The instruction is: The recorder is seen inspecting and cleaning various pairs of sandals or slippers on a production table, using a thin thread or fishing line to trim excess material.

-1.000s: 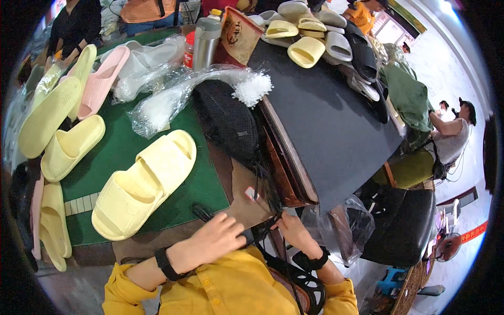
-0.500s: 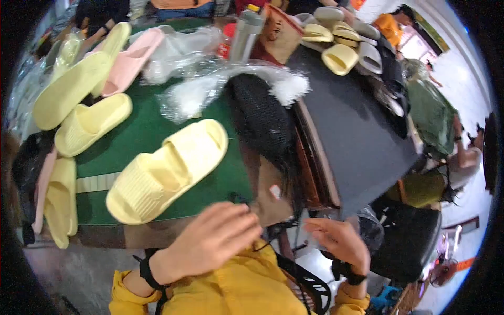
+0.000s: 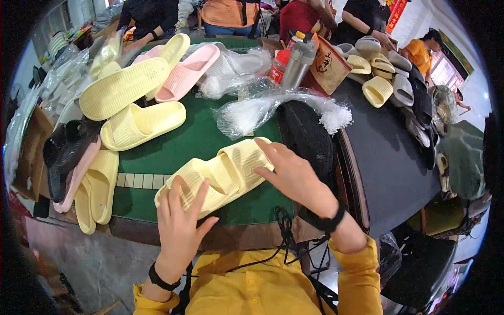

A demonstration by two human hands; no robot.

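A pair of pale yellow slippers (image 3: 202, 170), fitted into each other, lies slantwise near the table's front edge. Over its left end my left hand (image 3: 181, 226) is open, fingers spread on or just above the ribbed strap and thumb held away. At the right end is my right hand (image 3: 296, 176), also open, its thumb and fingers apart around the slipper's tip; whether they press on it I cannot tell. More yellow slippers (image 3: 144, 126) lie to the left, with a pink slipper (image 3: 189, 73) behind them.
Clear bags with small white pieces (image 3: 247, 116), a black mesh item (image 3: 307, 134), a grey bottle (image 3: 299, 65) and a red-lidded jar (image 3: 279, 65) stand or lie beyond. Slippers (image 3: 378, 92) pile on the dark table (image 3: 378, 173) at right. A black cord (image 3: 286, 231) hangs at the front. Other people are behind.
Both hands have moved from in front of my body forward to the yellow slipper pair, the right one crossing leftward over the table edge. The view has shifted; the slippers look unmoved on the table.
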